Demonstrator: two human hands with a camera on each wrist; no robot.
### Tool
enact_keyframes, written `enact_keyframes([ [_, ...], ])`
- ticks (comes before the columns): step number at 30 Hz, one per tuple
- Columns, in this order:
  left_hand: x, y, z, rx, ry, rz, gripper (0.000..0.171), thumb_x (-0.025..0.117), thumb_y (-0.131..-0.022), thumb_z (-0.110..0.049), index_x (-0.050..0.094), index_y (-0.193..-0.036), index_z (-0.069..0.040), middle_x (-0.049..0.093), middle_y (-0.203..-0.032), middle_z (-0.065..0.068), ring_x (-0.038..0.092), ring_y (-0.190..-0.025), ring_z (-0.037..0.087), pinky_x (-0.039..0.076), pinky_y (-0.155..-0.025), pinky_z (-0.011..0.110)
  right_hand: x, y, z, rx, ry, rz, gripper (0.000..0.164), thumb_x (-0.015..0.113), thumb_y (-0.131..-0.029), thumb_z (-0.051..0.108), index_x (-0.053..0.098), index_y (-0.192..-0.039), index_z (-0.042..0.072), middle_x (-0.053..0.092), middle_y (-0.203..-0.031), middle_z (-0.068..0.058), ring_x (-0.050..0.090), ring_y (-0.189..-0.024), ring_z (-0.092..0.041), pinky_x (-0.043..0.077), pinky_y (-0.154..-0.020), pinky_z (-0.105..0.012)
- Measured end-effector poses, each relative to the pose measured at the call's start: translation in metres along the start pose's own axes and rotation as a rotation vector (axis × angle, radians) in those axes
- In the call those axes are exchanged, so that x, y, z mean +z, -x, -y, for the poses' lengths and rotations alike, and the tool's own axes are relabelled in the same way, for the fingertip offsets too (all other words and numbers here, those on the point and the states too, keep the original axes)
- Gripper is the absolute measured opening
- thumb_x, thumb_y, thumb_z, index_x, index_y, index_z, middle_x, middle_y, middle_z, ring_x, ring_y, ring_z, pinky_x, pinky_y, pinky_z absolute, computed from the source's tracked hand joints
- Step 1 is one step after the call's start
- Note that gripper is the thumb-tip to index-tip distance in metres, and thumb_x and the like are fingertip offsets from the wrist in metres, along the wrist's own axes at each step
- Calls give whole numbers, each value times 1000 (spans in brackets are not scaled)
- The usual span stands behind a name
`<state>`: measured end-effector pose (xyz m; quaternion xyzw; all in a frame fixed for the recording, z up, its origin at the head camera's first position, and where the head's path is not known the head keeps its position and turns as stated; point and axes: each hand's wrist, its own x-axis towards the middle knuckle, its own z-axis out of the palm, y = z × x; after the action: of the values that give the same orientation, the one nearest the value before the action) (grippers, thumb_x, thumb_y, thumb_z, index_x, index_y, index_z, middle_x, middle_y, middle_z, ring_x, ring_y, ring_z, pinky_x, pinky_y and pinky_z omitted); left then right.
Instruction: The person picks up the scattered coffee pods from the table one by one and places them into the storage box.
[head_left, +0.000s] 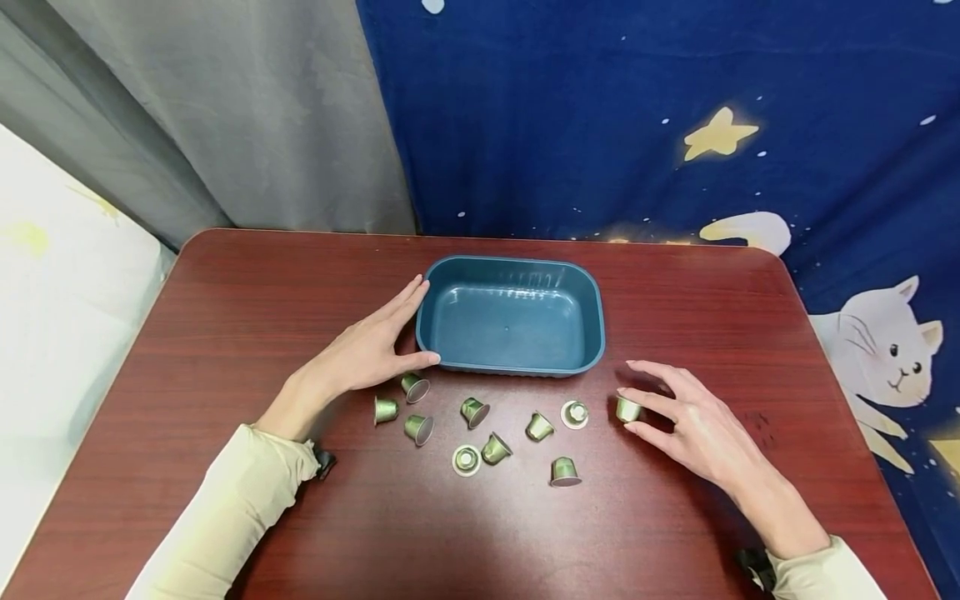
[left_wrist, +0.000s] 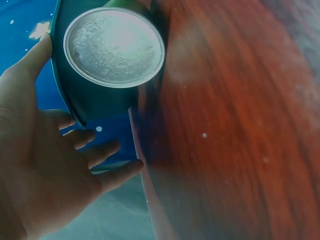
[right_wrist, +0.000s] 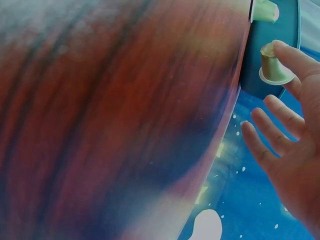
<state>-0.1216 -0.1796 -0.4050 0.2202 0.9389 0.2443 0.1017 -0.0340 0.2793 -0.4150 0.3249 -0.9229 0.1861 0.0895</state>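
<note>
Between thumb and forefinger my right hand (head_left: 701, 425) pinches a green coffee capsule (head_left: 627, 409), to the right of the blue plastic bin (head_left: 506, 333). In the right wrist view this capsule (right_wrist: 271, 70) has its wide rim downward, and the other fingers spread away from it. My left hand (head_left: 363, 350) lies at the bin's left end with fingers straight, fingertips at the left rim and thumb at the near corner. Close to that hand lie green capsules, among them one capsule (head_left: 414, 388) just below the thumb. A large silver capsule lid (left_wrist: 115, 47) fills the top of the left wrist view.
Several more green capsules are scattered in front of the bin, some on their sides and some rim down, such as a capsule (head_left: 564, 472) nearest the front right. The reddish-brown wooden table (head_left: 300, 283) ends at a blue curtain (head_left: 540, 117) and a grey curtain (head_left: 277, 117).
</note>
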Motion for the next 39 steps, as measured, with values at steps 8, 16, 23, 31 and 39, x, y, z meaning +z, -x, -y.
enact_keyframes([
  [8, 1, 1, -1, -17, 5, 26, 99, 60, -85, -70, 3, -159, -37, -2, -165, -17, 25, -148, 19, 38, -108, 52, -5, -7, 1, -17, -28, -8, 42, 78, -84, 37, 73, -122, 19, 49, -146, -9, 43, -134, -29, 19, -111, -12],
  [16, 0, 1, 0, -5, -23, 24, 99, 52, -84, -77, 2, -159, -36, -1, -164, -18, 23, -148, 17, 35, -111, 51, -12, -15, 1, -38, -17, -4, 48, 54, -97, 56, 72, -123, 19, 49, -146, -10, 43, -134, -31, 17, -114, -15],
  [23, -3, 1, -1, -4, -51, 23, 102, 54, -83, -78, 5, -160, -34, 4, -165, -14, 24, -148, 18, 35, -111, 52, -18, -26, 6, -59, -5, -32, 47, 55, -97, 54, 71, -124, 19, 49, -146, -9, 44, -134, -29, 21, -111, -14],
  [31, -5, -1, -2, -19, -20, 27, 104, 63, -83, -71, 4, -160, -34, 4, -165, -14, 24, -148, 16, 33, -113, 49, -23, -43, 12, -132, -13, -149, 48, 50, -100, 53, 73, -120, 16, 52, -142, -11, 47, -131, -34, 22, -113, -15],
  [39, -7, -4, -2, -3, -16, 12, 109, 60, -77, -80, 8, -160, -33, 8, -166, -12, 27, -147, 19, 33, -112, 50, -23, -52, 13, -133, -29, -149, 45, 51, -100, 52, 73, -119, 19, 53, -141, -11, 46, -132, -33, 25, -113, -20],
])
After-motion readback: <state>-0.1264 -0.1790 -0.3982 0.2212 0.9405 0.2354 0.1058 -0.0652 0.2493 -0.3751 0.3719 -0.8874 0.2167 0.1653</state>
